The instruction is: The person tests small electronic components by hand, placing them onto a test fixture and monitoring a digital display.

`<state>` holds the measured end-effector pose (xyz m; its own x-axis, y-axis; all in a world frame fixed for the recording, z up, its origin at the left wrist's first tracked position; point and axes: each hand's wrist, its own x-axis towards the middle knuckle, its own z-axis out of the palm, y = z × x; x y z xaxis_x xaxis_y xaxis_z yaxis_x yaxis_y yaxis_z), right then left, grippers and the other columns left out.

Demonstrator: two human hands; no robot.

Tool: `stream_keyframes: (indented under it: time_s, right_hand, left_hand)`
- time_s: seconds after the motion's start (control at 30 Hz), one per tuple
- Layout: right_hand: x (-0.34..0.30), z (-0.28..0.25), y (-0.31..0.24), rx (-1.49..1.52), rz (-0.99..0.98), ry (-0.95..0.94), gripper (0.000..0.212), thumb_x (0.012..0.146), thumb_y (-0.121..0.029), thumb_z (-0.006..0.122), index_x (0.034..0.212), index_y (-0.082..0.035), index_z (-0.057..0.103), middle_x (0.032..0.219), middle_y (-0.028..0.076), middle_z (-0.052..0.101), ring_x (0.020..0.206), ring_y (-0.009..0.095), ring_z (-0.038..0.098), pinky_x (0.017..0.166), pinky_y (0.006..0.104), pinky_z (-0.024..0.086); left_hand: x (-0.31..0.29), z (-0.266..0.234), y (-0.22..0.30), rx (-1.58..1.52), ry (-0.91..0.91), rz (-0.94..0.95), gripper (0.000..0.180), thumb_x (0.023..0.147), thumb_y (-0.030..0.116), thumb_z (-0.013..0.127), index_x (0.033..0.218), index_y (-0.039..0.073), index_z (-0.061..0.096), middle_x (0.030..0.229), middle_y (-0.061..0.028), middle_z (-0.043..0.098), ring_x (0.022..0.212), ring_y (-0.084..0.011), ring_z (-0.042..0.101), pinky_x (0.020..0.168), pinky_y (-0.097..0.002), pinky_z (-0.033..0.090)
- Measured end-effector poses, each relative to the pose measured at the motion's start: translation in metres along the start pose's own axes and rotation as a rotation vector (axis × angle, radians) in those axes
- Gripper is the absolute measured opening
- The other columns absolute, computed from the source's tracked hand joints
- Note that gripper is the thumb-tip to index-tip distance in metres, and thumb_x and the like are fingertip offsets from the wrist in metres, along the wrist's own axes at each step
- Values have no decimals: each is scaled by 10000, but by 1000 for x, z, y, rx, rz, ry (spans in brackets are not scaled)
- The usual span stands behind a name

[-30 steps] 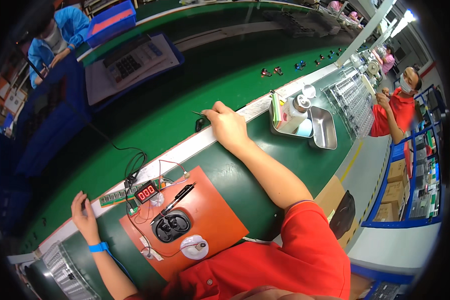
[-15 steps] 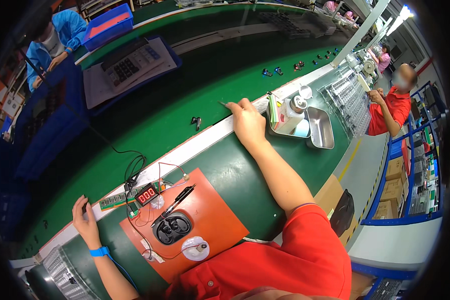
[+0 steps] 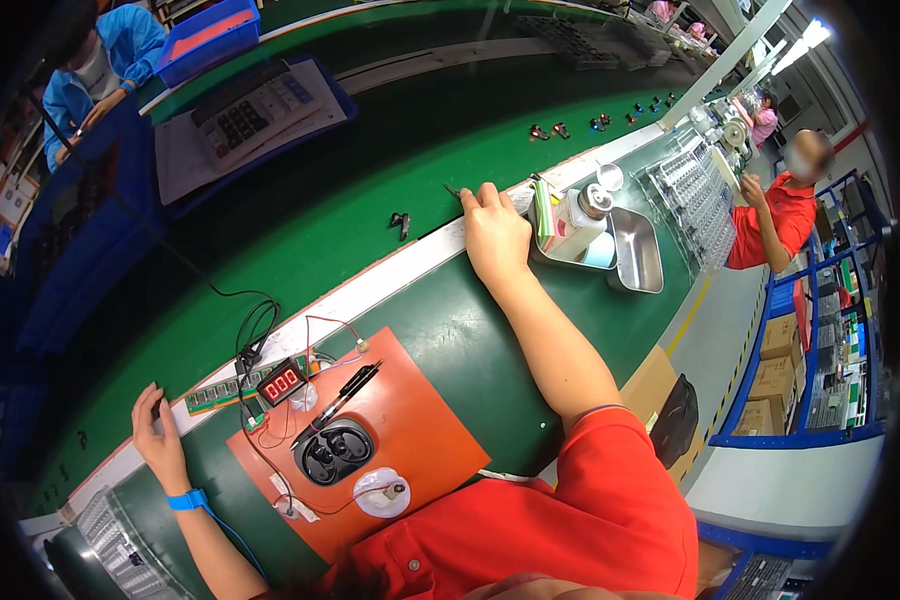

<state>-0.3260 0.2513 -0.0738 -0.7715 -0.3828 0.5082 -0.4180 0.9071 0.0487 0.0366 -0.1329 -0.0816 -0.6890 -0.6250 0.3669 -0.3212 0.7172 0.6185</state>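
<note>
My right hand (image 3: pixel 497 235) rests on the white rail (image 3: pixel 410 268) beside the green conveyor belt (image 3: pixel 350 240), its fingers closed. A thin dark pointed tool (image 3: pixel 451 189) sticks out past the fingertips; its kind is too small to tell. A pair of black earbuds (image 3: pixel 400 225) lies on the belt to the left of that hand. My left hand (image 3: pixel 156 437), fingers apart and holding nothing, is at the rail's left part, with a blue strap (image 3: pixel 187 500) round the wrist. Between my arms an open black charging case (image 3: pixel 334 452) with earbuds sits on an orange mat (image 3: pixel 420 420), next to a black pen (image 3: pixel 345 392).
A red-digit meter (image 3: pixel 281 382) with wires stands by a green circuit board (image 3: pixel 213 396). Right of my right hand are a metal tray (image 3: pixel 638 250) and a white bottle (image 3: pixel 577 228). More earbuds (image 3: pixel 550 131) lie farther along the belt. A calculator (image 3: pixel 255 115) lies beyond; co-workers sit around.
The view has shifted slightly. The nearest earbuds on the belt sit a little farther up and to the right. Both my hands keep nearly the same places at the rail.
</note>
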Motion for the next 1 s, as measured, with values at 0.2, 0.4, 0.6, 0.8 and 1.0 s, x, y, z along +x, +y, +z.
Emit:
stream_keyframes:
  time_s: [0.2, 0.4, 0.6, 0.8, 1.0]
  right_hand:
    - [1, -3, 6, 9, 15, 0, 340, 811, -70, 585, 1128, -130, 692, 925, 48, 576, 872, 231, 640, 619, 376, 569]
    - [-25, -51, 3, 221, -28, 63, 348, 824, -12, 601, 1139, -129, 692, 920, 58, 590, 853, 248, 644, 641, 374, 555]
    - [-91, -132, 50, 366, 44, 146, 362, 852, 66, 639, 1170, -97, 701, 919, 106, 619, 780, 248, 637, 679, 311, 510]
    - [-141, -163, 154, 158, 317, 189, 313, 889, 29, 621, 1154, -115, 704, 935, 109, 621, 782, 253, 644, 704, 321, 512]
    - [-157, -158, 171, -125, 356, -15, 280, 894, -43, 628, 1144, -154, 685, 976, 51, 627, 835, 286, 653, 691, 395, 532]
  left_hand:
    - [0, -1, 2, -15, 1, 8, 176, 937, 55, 579, 1075, -16, 661, 1205, -150, 645, 1047, -252, 634, 904, -343, 507]
    - [-1, 3, -2, -33, -17, 10, 181, 963, 64, 575, 1104, -19, 652, 1232, -139, 639, 1070, -210, 620, 913, -308, 489]
    - [-8, -5, -12, -24, -38, -10, 187, 964, 66, 575, 1114, -19, 647, 1235, -137, 638, 1102, -221, 611, 942, -321, 475]
    - [-1, -1, -10, -11, -35, 37, 182, 960, 60, 570, 1103, -20, 649, 1223, -143, 641, 1114, -241, 610, 964, -337, 470]
    - [-6, 2, -13, -67, -53, 40, 188, 978, 61, 563, 1126, -26, 640, 1243, -140, 630, 1130, -230, 602, 988, -330, 456]
